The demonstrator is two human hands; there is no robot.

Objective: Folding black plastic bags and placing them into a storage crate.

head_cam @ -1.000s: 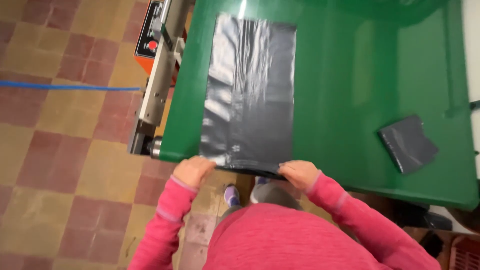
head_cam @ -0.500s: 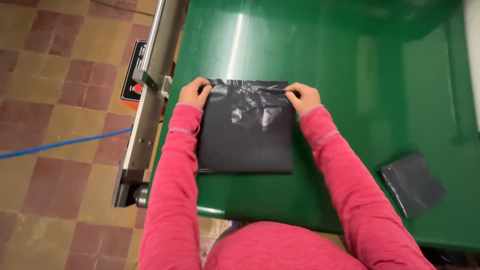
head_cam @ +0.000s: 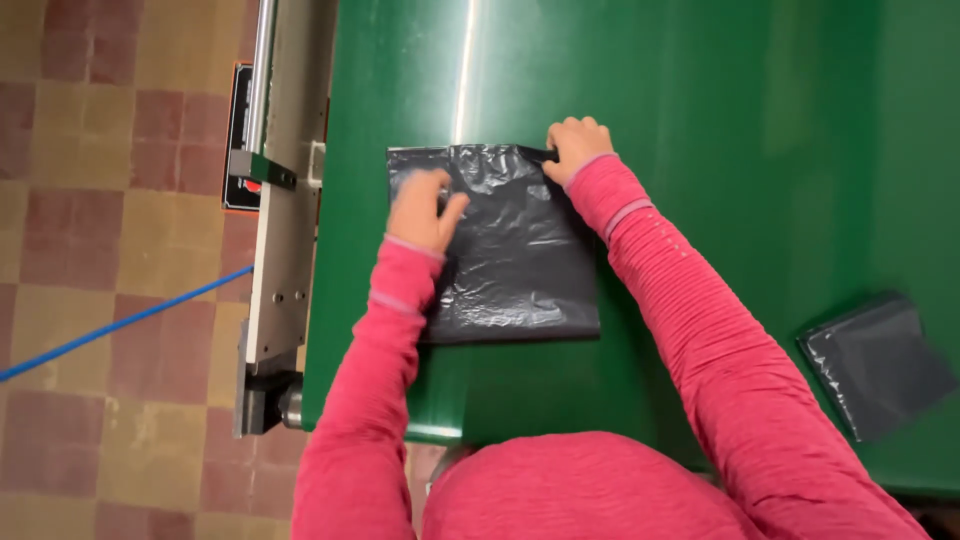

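Head view, looking down: a dark grey plastic bag (head_cam: 510, 250), folded into a rough square, lies flat on the green desk (head_cam: 720, 130) near its left edge. The left hand (head_cam: 422, 208) rests on the bag's upper left with fingers loosely spread, while the right hand (head_cam: 576, 146) pinches the top right corner. The fold seems to be at the smoothing stage; a further fold would call for flattening the creases and lining up edges. A second folded bag (head_cam: 875, 362) lies well apart, right.

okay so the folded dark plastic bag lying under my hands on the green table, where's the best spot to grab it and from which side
Probably the near folded edge of the dark bag: it lies flat, and that edge is free, while your left hand presses the left part and your right hand holds the far right corner. Come from your side of the green table, pinching the doubled layers together.
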